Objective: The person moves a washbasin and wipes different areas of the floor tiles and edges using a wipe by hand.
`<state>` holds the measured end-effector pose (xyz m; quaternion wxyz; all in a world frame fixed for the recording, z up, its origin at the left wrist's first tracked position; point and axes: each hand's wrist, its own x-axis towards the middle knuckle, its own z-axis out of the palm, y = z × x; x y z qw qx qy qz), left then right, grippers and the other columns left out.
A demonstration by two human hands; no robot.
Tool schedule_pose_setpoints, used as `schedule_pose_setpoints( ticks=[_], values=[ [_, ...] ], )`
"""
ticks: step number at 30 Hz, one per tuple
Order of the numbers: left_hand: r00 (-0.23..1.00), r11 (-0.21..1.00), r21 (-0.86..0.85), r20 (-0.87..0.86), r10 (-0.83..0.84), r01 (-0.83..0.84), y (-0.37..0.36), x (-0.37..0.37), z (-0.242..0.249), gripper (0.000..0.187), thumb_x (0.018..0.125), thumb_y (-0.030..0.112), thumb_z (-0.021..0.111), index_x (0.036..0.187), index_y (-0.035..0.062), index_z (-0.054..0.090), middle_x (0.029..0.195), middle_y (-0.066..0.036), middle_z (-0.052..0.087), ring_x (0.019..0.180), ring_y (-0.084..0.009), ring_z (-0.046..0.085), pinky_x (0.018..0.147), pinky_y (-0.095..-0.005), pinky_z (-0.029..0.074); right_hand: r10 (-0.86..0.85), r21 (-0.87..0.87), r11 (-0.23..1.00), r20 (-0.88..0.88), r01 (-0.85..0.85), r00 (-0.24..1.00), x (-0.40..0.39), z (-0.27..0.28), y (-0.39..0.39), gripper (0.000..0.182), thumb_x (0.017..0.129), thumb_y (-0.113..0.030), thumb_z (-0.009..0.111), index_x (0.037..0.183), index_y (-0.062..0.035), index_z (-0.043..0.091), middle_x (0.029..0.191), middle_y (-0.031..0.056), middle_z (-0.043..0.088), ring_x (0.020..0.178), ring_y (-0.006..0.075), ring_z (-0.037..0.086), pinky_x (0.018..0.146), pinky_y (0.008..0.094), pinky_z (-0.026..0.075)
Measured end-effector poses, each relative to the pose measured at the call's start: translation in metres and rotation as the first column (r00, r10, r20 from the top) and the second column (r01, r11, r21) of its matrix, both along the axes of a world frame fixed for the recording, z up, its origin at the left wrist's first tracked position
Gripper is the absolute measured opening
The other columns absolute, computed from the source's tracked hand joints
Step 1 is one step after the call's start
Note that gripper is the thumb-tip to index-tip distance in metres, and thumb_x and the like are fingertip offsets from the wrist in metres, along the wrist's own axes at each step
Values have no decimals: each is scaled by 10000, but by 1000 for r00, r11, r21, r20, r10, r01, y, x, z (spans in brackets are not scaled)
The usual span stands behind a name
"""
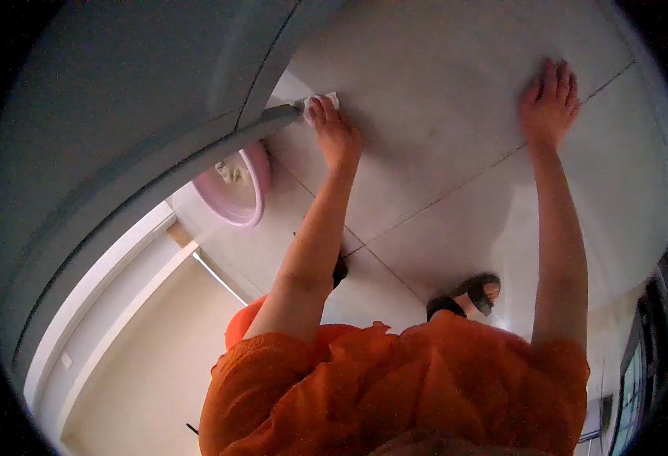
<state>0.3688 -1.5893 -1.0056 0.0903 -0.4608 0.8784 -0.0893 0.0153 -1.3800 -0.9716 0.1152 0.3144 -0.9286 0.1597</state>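
My left hand has its fingers closed over a small white cloth, at the narrow end of a grey edge strip. That strip belongs to a large dark grey smooth body on the left, whose kind I cannot make out. Well to the right, my right hand rests palm down on the pale tiled floor with fingers stretched out, holding nothing. Between my left forearm and the grey body stands a pink basin, partly hidden, with a crumpled light cloth in it.
Dark joints divide the floor tiles. My sandalled foot is below, between my arms; another dark shoe shows beside my left forearm. A pale wall with a white ledge lies at lower left. Dark objects line the right edge.
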Motion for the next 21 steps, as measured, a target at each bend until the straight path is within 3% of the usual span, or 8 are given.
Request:
schedule_pose_setpoints(
  ticks=[2,3,5,8,11,16,19,21],
  values=[
    [991,993,6,-59,117,-117,-30,-28,16,505,899,239,393,1298,-65,337,1370,-279,277,1292,-406,243,1058,-424,246,-5,43,999,-36,7,999,-2,-1,2,459,884,-348,408,1317,-199,410,1379,55,373,1259,285,339,1008,484,263],
    [884,948,106,-342,319,-301,-45,-60,44,518,904,280,402,1268,-86,359,1363,-281,288,1285,-408,256,1056,-430,249,-5,50,999,-38,7,999,-3,1,4,459,883,-348,409,1316,-198,412,1379,55,373,1259,286,340,1005,485,267],
    [729,767,444,-301,614,-463,-81,-72,56,570,905,339,401,1268,-98,347,1360,-289,287,1289,-409,246,1060,-431,239,9,58,998,-43,-7,999,-5,5,4,458,882,-347,413,1314,-194,416,1380,54,374,1258,287,342,998,485,274],
    [982,978,-94,31,189,-185,-102,-10,-41,653,888,440,409,1226,-117,360,1319,-305,324,1272,-417,265,1027,-464,270,4,60,998,-60,-1,998,-6,1,5,448,882,-339,418,1306,-195,428,1375,60,382,1256,284,348,991,479,284],
    [982,960,-216,28,185,-175,-38,-17,-36,657,874,445,426,1205,-120,368,1293,-305,351,1267,-420,259,1005,-490,282,9,34,999,-51,-7,999,-4,-1,0,446,882,-339,418,1303,-192,434,1374,62,383,1258,279,346,997,476,270],
    [835,843,305,-203,511,-442,-116,-62,34,570,865,404,455,1199,-55,408,1174,-258,455,1079,-397,407,889,-483,371,17,46,999,-45,-15,999,-10,7,4,442,882,-333,418,1299,-187,439,1382,59,373,1260,278,345,997,471,275],
    [992,996,-45,-100,73,-78,-115,-40,14,521,859,379,472,1196,-17,432,1103,-230,518,966,-383,495,820,-478,424,3,67,998,-46,0,999,-8,14,8,438,885,-330,412,1300,-188,434,1381,63,373,1260,278,344,997,471,280],
    [937,857,-386,70,-342,342,-111,-34,19,491,856,363,484,1194,9,448,1056,-211,560,891,-374,554,773,-475,460,-13,63,998,-49,16,999,-14,16,1,440,886,-332,408,1302,-190,428,1379,64,374,1260,279,343,999,475,277]
  ],
)
